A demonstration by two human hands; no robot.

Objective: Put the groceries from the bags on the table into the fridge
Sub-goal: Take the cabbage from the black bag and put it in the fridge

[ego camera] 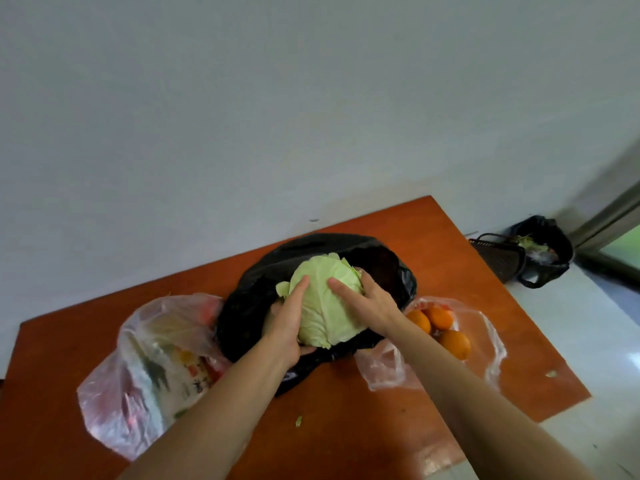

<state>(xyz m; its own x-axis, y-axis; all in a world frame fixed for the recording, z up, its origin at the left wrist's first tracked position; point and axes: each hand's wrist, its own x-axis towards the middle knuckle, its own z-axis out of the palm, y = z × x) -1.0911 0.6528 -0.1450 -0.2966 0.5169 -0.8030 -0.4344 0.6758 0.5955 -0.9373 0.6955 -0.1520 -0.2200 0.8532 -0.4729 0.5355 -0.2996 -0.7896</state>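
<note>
A pale green cabbage (325, 306) sits above the open black plastic bag (377, 261) in the middle of the orange-brown table (450, 237). My left hand (289, 323) cups its left side and underside. On the cabbage's right side lies my right hand (370, 299), fingers spread over the leaves. Left of the black bag lies a clear plastic bag (145, 368) with packaged goods inside. To the right, another clear bag (485, 341) holds three oranges (453, 342). The fridge is out of view.
A white wall stands right behind the table. On the pale floor at the right stand a dark basket (498, 258) and a black bin bag (543, 247) with scraps. Small leaf bits (298, 420) lie on the table near me.
</note>
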